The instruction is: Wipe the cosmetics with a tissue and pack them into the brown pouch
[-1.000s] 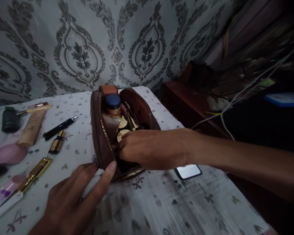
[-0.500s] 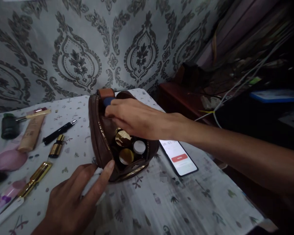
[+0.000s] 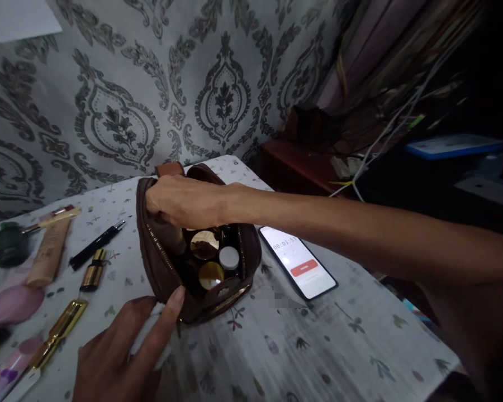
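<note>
A brown zippered cosmetic bag (image 3: pixel 151 262) stands unzipped on the table. My right hand (image 3: pixel 180 199) reaches into its far left side, knuckles up and fingers curled down; the fingertips and anything in them are hidden. At the bag's near left corner, my left hand (image 3: pixel 123 349) grips the edge, index fingertip on the rim. Something whitish shows beneath that hand, too unclear to name. Inside the bag are a gold-lidded round container (image 3: pixel 204 245), a yellowish round lid (image 3: pixel 210 276) and a white cap (image 3: pixel 229 258).
Left of the bag lie a black pen-like item (image 3: pixel 94 247), a small gold-and-black bottle (image 3: pixel 93 272), a beige tube (image 3: pixel 50 254), a dark green bottle (image 3: pixel 12 245), a pink sponge-like item (image 3: pixel 12 304) and a gold tube (image 3: pixel 62 329). A phone (image 3: pixel 304 268) showing a timer lies right of the bag.
My right hand has moved left and deeper over the bag's left side; the blue item seen at its fingers is out of sight. My left hand stays at the near corner. The view has shifted slightly.
</note>
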{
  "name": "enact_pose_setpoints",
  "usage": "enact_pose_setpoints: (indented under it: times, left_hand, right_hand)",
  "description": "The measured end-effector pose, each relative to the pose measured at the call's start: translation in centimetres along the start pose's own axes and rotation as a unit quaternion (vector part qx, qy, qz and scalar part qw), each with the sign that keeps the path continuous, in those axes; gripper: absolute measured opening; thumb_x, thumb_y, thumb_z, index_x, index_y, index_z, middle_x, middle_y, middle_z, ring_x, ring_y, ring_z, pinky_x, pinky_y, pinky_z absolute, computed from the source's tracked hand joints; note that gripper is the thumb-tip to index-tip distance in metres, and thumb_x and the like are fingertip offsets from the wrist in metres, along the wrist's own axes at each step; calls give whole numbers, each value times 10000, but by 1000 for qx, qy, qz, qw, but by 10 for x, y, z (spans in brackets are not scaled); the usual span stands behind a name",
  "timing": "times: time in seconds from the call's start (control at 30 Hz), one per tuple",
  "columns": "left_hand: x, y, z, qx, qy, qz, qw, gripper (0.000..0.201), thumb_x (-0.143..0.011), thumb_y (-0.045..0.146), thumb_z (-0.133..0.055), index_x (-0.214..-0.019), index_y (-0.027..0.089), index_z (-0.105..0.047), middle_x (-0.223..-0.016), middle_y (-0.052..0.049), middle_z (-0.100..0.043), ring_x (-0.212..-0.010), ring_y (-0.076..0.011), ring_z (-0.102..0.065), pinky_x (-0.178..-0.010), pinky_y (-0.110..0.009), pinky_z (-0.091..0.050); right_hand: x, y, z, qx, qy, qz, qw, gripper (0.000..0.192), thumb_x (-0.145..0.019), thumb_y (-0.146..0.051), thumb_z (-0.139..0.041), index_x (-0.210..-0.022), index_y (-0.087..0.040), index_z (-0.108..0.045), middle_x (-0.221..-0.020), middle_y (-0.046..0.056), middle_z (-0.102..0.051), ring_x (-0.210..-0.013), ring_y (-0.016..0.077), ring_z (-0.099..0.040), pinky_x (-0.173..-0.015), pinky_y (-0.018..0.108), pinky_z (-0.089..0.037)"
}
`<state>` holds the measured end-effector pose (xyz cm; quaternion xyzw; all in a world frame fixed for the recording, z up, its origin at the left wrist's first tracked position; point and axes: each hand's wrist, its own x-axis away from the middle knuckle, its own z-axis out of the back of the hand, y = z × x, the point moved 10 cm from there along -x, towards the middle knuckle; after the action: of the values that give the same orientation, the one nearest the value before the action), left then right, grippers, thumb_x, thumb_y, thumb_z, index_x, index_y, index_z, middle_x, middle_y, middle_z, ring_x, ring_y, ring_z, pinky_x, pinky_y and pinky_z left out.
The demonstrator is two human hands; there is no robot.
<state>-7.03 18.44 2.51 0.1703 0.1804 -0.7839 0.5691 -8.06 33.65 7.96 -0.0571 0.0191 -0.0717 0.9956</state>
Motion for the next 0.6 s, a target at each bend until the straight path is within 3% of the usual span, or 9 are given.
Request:
enact_pose_setpoints:
  times: [0.3,0.6]
  left_hand:
    - [2,0,-5,-39,-15,-7,999,848,-836,26,-377,-1589,325,-126,-1013,-58,-617,-853,-133,-631,-577,-153,-435]
    - [0,2,-4,-58,7,-21,998,848,-829,40,-374,-1590,318,-124,-964,-43,-640,-769,-124,-632,-547,-154,-434]
  right_hand:
    - [7,4,6,-43,64,44,996,281,-777,12,-481,-552,-156,-499,-577,-12,-482,-612,117,-403,-583,253,-301]
    - [5,27,0,-100,49,-75,991,199,-786,14,-517,-669,-119,-608,-672,7,-545,-660,116,-452,-631,247,-337]
